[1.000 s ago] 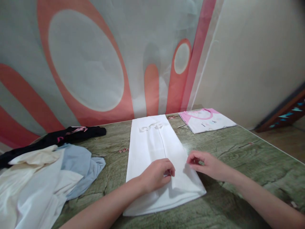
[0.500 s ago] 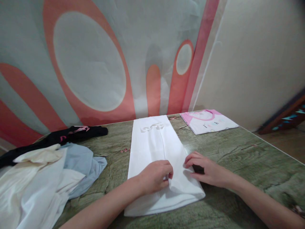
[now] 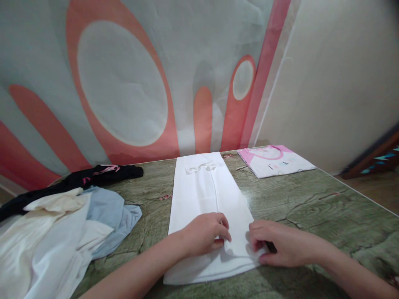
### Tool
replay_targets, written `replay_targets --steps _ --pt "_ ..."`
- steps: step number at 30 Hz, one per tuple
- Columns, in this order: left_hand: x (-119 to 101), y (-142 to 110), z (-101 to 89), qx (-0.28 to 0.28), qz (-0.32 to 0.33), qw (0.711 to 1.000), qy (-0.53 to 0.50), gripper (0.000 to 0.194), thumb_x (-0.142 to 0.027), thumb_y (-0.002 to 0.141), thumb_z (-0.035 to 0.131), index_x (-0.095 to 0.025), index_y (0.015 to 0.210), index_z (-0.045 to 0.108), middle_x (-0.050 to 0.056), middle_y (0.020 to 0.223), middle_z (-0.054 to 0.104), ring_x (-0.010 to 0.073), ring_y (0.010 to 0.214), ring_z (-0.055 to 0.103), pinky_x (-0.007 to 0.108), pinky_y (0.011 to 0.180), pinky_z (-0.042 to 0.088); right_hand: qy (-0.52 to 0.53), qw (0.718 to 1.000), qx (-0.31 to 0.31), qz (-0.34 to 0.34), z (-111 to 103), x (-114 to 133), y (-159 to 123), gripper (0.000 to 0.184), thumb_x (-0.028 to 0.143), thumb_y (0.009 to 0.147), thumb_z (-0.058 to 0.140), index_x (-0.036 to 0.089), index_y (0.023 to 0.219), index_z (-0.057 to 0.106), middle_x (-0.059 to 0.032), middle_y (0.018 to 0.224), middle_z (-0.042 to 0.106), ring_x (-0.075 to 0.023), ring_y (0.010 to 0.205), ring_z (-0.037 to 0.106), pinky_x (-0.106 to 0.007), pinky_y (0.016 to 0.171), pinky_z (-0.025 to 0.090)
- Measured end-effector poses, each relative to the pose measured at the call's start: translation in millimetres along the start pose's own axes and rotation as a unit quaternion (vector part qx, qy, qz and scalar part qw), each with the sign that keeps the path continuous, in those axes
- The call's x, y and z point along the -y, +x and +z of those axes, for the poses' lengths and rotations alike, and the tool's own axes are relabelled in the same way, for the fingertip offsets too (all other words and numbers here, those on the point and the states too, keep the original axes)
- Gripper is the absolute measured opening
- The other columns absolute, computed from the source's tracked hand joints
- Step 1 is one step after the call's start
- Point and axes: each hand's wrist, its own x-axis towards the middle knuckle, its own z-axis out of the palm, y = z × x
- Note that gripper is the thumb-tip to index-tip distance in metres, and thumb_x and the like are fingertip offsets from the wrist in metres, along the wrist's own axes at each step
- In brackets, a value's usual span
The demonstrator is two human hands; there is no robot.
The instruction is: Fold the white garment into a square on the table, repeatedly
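A white garment point(image 3: 205, 195), folded into a long narrow strip, lies lengthwise on the green wood-grain table point(image 3: 311, 207). My left hand point(image 3: 205, 234) rests curled on the near part of the strip, its fingers pinching the cloth near the centre fold. My right hand point(image 3: 277, 245) grips the strip's near right edge, fingers closed round the fabric. The two hands are close together, a short gap between them.
A heap of white, cream and light-blue clothes point(image 3: 62, 232) lies at the left, with a black garment point(image 3: 93, 176) behind it. A folded pink-and-white shirt point(image 3: 276, 160) sits at the far right. A patterned curtain point(image 3: 124, 83) hangs behind the table.
My right hand has slid nearer along the strip's right edge and closed on it. The left hand has stayed almost in place. The view has shifted slightly.
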Motion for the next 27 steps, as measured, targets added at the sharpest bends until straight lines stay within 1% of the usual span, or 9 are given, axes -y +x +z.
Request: replay_targets --steps 4,7,10,12,14,15,19,23,27 --pt "-7 -4 -15.9 0.045 0.019 0.999 -0.024 0.024 -0.026 0.074 0.068 -0.022 0.098 0.067 0.006 0.110 0.057 0.0181 0.091 0.059 0.027 0.082 0.044 0.032 0.999 0.030 0.016 -7 3 -5 0.022 0.017 0.066 0.067 0.020 0.087 0.062 0.0000 0.082 0.059 -0.0137 0.074 0.053 -0.023 0.066 0.041" --pt "-9 -8 -32.4 0.076 0.038 0.995 -0.060 0.031 -0.035 0.075 0.067 -0.022 0.103 0.065 0.007 0.114 0.058 0.0196 0.096 0.058 0.027 0.085 0.044 0.065 0.997 0.023 0.027 -13 3 -5 0.014 0.022 0.074 0.061 0.019 0.088 0.063 -0.0005 0.079 0.061 -0.0123 0.067 0.055 -0.022 0.061 0.043" --pt "3 -12 -43.8 0.043 -0.005 0.998 -0.052 0.033 -0.038 0.087 0.051 -0.020 0.114 0.059 0.007 0.114 0.060 0.0181 0.101 0.057 0.027 0.089 0.041 0.043 0.994 -0.086 0.047 -14 -7 8 0.018 0.029 0.084 0.050 0.019 0.090 0.063 -0.0032 0.081 0.064 -0.0144 0.070 0.057 -0.025 0.064 0.046" --pt "19 -13 -45.5 -0.016 -0.080 0.997 0.010 0.036 -0.036 0.092 0.039 -0.019 0.120 0.054 0.008 0.120 0.057 0.0193 0.110 0.052 0.031 0.095 0.037 -0.005 0.982 -0.185 0.050 -9 -19 25 0.026 0.034 0.087 0.045 0.019 0.102 0.060 -0.0074 0.097 0.064 -0.0185 0.087 0.059 -0.031 0.077 0.047" --pt "37 -15 -43.0 -0.069 -0.161 0.981 0.088 0.041 -0.036 0.093 0.034 -0.016 0.127 0.046 0.011 0.132 0.047 0.0222 0.122 0.041 0.037 0.102 0.029 -0.073 0.965 -0.248 0.041 -2 -30 44 0.040 0.037 0.087 0.043 0.018 0.122 0.051 -0.0115 0.123 0.054 -0.0229 0.114 0.048 -0.038 0.096 0.039" --pt "46 -16 -40.5 -0.079 -0.192 0.971 0.119 0.045 -0.037 0.093 0.032 -0.014 0.131 0.041 0.012 0.138 0.039 0.0232 0.127 0.034 0.040 0.104 0.025 -0.109 0.960 -0.256 0.043 3 -35 53 0.048 0.039 0.088 0.042 0.016 0.129 0.043 -0.0126 0.134 0.045 -0.0243 0.123 0.039 -0.041 0.102 0.033" --pt "72 -20 -27.6 -0.068 -0.248 0.950 0.179 0.055 -0.043 0.094 0.023 -0.012 0.139 0.025 0.012 0.147 0.019 0.0229 0.135 0.016 0.042 0.108 0.015 -0.210 0.946 -0.234 0.077 18 -43 79 0.064 0.050 0.088 0.034 0.014 0.140 0.027 -0.0123 0.148 0.019 -0.0268 0.135 0.016 -0.046 0.108 0.020" --pt "84 -21 -15.7 -0.073 -0.258 0.938 0.220 0.058 -0.049 0.093 0.019 -0.015 0.140 0.023 0.010 0.148 0.015 0.0240 0.136 0.014 0.043 0.108 0.013 -0.235 0.950 -0.189 0.078 25 -47 85 0.062 0.053 0.089 0.028 0.020 0.142 0.024 -0.0084 0.149 0.019 -0.0259 0.136 0.015 -0.047 0.108 0.019" --pt "88 -22 -8.9 -0.086 -0.251 0.934 0.239 0.060 -0.052 0.092 0.019 -0.017 0.140 0.023 0.009 0.148 0.013 0.0248 0.136 0.013 0.044 0.108 0.011 -0.243 0.950 -0.181 0.080 25 -51 84 0.062 0.053 0.089 0.028 0.021 0.142 0.024 -0.0084 0.148 0.021 -0.0260 0.136 0.015 -0.047 0.107 0.019"
